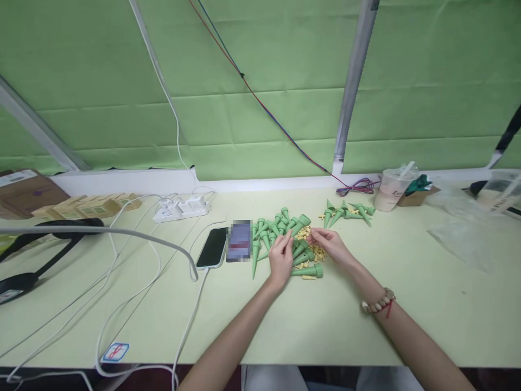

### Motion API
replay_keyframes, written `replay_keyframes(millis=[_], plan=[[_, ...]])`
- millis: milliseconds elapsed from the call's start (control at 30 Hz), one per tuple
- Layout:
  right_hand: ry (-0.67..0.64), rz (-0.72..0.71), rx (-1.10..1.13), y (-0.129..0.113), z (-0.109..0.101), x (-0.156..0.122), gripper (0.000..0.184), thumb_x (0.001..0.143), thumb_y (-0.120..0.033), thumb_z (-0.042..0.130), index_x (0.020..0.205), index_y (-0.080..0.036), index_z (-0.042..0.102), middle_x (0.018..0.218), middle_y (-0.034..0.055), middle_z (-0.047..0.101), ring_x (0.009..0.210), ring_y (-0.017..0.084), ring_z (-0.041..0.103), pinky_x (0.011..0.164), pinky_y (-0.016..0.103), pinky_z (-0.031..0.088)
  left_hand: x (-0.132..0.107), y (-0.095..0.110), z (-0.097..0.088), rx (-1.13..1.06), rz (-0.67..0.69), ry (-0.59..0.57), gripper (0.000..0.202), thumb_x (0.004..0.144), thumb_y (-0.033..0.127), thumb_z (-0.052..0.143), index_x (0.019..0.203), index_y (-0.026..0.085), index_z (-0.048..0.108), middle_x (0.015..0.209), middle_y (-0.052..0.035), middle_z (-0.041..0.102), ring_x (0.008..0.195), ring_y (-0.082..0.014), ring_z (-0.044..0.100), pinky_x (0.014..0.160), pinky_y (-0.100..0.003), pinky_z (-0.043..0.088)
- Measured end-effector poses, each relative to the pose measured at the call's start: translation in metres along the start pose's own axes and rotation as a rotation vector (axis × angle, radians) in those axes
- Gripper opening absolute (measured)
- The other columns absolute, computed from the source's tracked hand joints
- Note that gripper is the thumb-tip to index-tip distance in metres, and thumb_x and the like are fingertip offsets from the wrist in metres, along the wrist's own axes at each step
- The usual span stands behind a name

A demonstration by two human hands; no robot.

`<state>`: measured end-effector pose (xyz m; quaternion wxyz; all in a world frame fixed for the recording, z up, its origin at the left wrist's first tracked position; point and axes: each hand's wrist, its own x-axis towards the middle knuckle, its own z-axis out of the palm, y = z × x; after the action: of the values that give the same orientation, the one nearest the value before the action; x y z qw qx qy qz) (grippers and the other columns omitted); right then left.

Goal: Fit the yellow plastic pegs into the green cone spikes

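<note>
Left hand [281,260] narrowed to a pinch, right hand [334,247] likewise; contents of either impossible to tell. Around and between, on the bench [325,336], heaped green spikes [265,238], liable to roll if nudged by a wrist, and small yellow pieces [319,254], easily scattered by a hasty pick. Farther off, a drink cup [391,190], likely to spill if knocked.
</note>
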<state>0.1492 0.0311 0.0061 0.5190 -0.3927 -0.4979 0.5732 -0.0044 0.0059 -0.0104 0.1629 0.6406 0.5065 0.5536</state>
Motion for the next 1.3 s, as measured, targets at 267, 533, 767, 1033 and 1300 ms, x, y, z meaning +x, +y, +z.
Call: replay_keyframes(millis=[267, 533, 767, 1033, 1300], plan=[[-0.008, -0.005, 0.101, 0.001, 0.000, 0.003, 0.031, 0.062, -0.044, 0.072, 0.080, -0.019, 0.070, 0.074, 0.0042, 0.070, 0.069, 0.016, 0.065, 0.076, 0.033, 0.052, 0.003, -0.003, -0.001, 0.059, 0.055, -0.009, 0.035, 0.087, 0.031, 0.038, 0.111, 0.017, 0.061, 0.077, -0.0053, 0.059, 0.064, -0.0113, 0.048, 0.060, -0.024, 0.041], [0.230, -0.339, -0.267, 0.005, 0.002, -0.001, 0.028, 0.063, -0.040, 0.069, 0.078, -0.016, 0.068, 0.075, 0.0065, 0.069, 0.067, 0.019, 0.063, 0.068, 0.035, 0.052, 0.003, 0.003, 0.005, 0.221, 0.083, -0.019, 0.033, 0.087, 0.029, 0.039, 0.108, 0.015, 0.062, 0.085, -0.0070, 0.065, 0.073, -0.0138, 0.057, 0.065, -0.024, 0.042], [0.439, -0.624, -0.533, 0.002, -0.002, -0.008, 0.018, 0.073, -0.035, 0.059, 0.080, -0.021, 0.069, 0.080, 0.0054, 0.067, 0.076, 0.020, 0.060, 0.078, 0.037, 0.048, 0.016, 0.017, 0.016, 0.310, 0.036, -0.031, 0.030, 0.085, 0.032, 0.044, 0.098, 0.020, 0.067, 0.090, -0.0055, 0.069, 0.074, -0.0157, 0.061, 0.065, -0.026, 0.043], [0.450, -0.381, -0.284, 0.001, -0.007, 0.002, 0.035, 0.074, -0.046, 0.057, 0.090, -0.017, 0.068, 0.078, 0.0075, 0.067, 0.069, 0.019, 0.061, 0.061, 0.031, 0.050, 0.016, 0.008, 0.008, 0.118, -0.015, 0.078, 0.033, 0.084, 0.035, 0.044, 0.096, 0.016, 0.067, 0.086, -0.0055, 0.069, 0.073, -0.0144, 0.060, 0.070, -0.027, 0.044], [0.317, -0.287, -0.468, 0.009, -0.011, 0.005, 0.042, 0.068, -0.050, 0.061, 0.093, -0.018, 0.068, 0.087, 0.0080, 0.069, 0.067, 0.018, 0.060, 0.061, 0.031, 0.048, 0.009, 0.015, 0.004, 0.005, -0.105, -0.011, 0.035, 0.084, 0.038, 0.043, 0.091, 0.016, 0.068, 0.067, -0.0025, 0.065, 0.064, -0.0129, 0.055, 0.066, -0.024, 0.042]])
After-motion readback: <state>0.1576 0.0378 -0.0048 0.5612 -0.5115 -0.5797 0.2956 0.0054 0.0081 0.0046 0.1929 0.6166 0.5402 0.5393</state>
